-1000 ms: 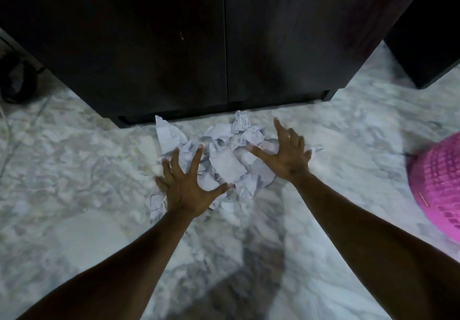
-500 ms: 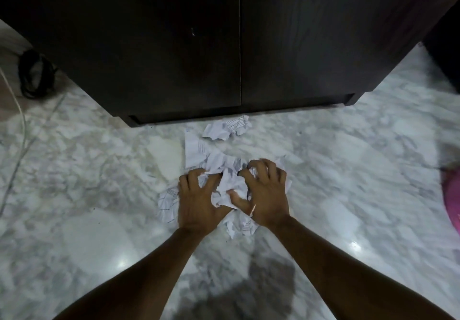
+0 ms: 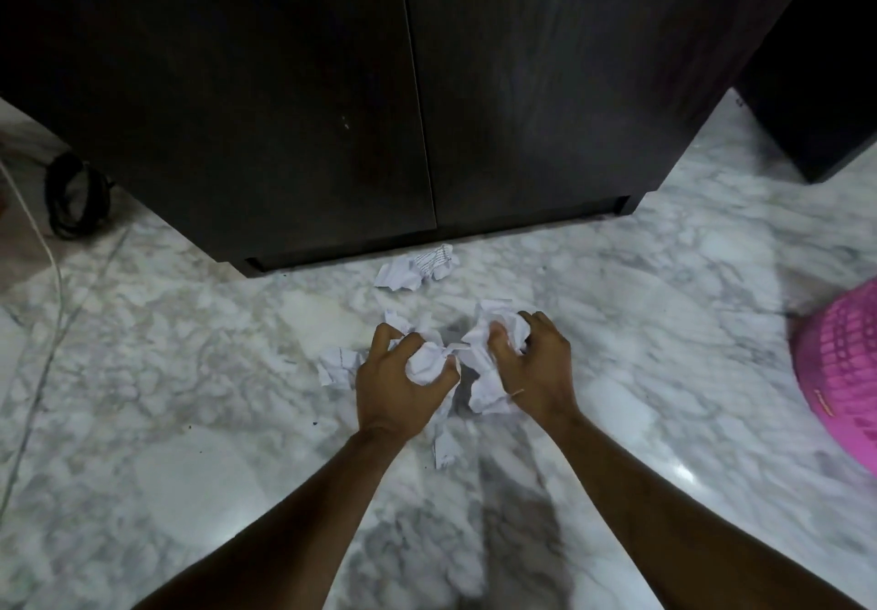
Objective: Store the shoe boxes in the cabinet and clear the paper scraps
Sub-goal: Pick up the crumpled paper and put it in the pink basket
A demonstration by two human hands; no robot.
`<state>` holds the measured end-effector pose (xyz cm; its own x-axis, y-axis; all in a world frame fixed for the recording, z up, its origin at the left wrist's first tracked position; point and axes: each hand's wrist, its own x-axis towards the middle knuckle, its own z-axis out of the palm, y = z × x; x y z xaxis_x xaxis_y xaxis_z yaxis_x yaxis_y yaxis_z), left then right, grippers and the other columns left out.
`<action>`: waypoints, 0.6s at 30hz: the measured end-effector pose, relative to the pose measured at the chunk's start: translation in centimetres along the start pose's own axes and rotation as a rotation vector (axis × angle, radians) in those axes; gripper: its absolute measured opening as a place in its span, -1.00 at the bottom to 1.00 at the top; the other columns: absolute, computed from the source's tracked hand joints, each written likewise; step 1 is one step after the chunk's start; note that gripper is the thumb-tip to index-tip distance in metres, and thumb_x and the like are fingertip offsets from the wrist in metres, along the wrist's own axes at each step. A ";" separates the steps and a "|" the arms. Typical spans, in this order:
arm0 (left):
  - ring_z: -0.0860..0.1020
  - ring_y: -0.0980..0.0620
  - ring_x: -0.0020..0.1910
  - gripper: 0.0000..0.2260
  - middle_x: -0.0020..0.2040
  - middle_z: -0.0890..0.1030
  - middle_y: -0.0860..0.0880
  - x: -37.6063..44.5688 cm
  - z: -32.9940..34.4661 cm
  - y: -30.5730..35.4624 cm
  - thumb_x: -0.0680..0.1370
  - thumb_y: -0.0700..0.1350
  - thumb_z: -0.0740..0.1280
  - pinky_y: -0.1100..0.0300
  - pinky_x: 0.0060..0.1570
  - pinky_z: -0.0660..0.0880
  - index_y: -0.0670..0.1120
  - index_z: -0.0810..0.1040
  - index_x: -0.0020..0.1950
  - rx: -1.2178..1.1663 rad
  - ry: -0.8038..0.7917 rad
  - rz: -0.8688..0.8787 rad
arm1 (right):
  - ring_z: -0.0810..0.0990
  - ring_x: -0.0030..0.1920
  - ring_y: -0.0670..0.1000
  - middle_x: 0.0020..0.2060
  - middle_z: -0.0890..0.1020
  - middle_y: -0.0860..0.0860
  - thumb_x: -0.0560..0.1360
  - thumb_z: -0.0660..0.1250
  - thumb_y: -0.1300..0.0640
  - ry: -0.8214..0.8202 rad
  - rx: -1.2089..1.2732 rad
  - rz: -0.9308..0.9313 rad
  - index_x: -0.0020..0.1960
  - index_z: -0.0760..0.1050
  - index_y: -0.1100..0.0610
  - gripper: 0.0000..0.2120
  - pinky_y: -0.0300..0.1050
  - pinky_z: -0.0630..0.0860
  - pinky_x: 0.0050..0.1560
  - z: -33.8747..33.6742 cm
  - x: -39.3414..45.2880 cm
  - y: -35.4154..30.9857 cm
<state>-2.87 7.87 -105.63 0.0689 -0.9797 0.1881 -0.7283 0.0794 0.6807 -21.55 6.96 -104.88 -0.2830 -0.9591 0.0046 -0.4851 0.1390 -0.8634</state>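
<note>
My left hand (image 3: pixel 397 384) and right hand (image 3: pixel 536 367) each clutch a wad of crumpled paper (image 3: pixel 484 353) over the marble floor (image 3: pixel 190 419), fingers curled tight around the scraps. Just beyond my grip, a loose scrap (image 3: pixel 417 268) lies by the foot of the dark cabinet (image 3: pixel 332 87), its two doors closed. Another scrap (image 3: pixel 338 365) sits just left of my left hand. A pink basket (image 3: pixel 840 372), possibly plastic, stands well to my right.

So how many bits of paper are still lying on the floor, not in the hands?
3 that I can see: one crumpled piece by the cabinet, one left of the left hand, one strip below it. More may hide under the hands.
</note>
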 end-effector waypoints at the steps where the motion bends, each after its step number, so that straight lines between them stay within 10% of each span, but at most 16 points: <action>1: 0.53 0.13 -0.18 -0.74 -0.07 0.47 0.07 0.5 -0.2 1.0 0.36 0.18 0.47 0.28 -0.22 0.48 0.00 0.67 -0.15 -0.025 0.014 -0.012 | 0.60 -0.27 -0.04 -0.27 0.64 0.05 0.54 0.38 0.03 -0.006 0.057 0.059 -0.18 0.58 0.14 -0.79 -0.15 0.49 -0.23 -0.6 0.2 -0.6; 18: 0.57 0.04 -0.24 -0.63 -0.13 0.49 0.05 9.0 -1.4 32.1 0.36 0.20 0.43 0.16 -0.19 0.54 -0.07 0.72 -0.07 -0.403 0.019 0.305 | 0.49 -0.62 -0.25 -0.55 0.52 -0.07 0.62 0.34 0.13 0.417 0.529 0.339 -0.33 0.51 0.15 -0.66 -0.41 0.36 -0.58 -26.4 3.7 -16.4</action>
<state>-24.67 1.89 -81.16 -0.0906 -0.8977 0.4311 -0.3966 0.4296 0.8112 -36.49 7.68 -77.37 -0.6871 -0.6972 -0.2044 0.1166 0.1719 -0.9782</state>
